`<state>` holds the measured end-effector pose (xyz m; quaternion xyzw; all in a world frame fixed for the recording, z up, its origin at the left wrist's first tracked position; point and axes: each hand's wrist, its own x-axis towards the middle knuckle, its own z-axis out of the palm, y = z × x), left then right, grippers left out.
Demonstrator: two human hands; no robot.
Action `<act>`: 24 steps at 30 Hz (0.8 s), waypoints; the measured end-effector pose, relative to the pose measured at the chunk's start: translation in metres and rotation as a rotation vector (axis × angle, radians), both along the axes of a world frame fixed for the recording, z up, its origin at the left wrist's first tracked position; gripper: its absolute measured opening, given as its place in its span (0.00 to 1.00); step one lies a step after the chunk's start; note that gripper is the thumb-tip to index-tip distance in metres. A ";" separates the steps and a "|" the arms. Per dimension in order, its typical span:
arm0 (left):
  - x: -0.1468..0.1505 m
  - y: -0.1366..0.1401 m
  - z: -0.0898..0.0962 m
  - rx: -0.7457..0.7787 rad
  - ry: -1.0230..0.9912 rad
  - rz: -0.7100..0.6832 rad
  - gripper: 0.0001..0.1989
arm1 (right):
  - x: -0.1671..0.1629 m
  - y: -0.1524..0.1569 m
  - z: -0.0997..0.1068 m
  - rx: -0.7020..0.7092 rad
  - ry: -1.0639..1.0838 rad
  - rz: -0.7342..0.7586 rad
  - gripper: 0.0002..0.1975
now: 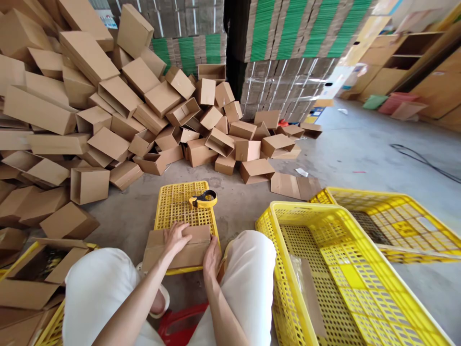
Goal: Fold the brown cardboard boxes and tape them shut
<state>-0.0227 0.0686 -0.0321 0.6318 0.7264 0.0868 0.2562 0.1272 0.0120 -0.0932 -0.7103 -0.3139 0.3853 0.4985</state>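
Note:
A closed cardboard box lies on an upturned yellow plastic crate between my knees. My left hand rests flat on the top of the box, fingers spread over its lengthwise seam. Against the box's right end lies my right hand, its fingers straight and pressed to the cardboard. A yellow and black tape dispenser sits on the crate just beyond the box.
A big heap of cardboard boxes fills the left and the back. On my right stand a yellow crate with a cardboard piece inside and another yellow crate. An open carton is at my left. Stacked bundles rise behind.

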 end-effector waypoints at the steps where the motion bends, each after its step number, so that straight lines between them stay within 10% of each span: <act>1: 0.006 -0.002 0.000 0.004 0.010 0.005 0.27 | -0.001 0.000 0.000 -0.022 0.005 -0.018 0.35; 11: 0.074 -0.005 -0.003 0.017 0.005 0.003 0.33 | -0.003 0.002 -0.002 -0.049 0.003 -0.041 0.39; 24: -0.017 -0.005 -0.005 -0.080 0.040 0.010 0.36 | 0.001 0.004 -0.013 -0.043 -0.005 -0.028 0.43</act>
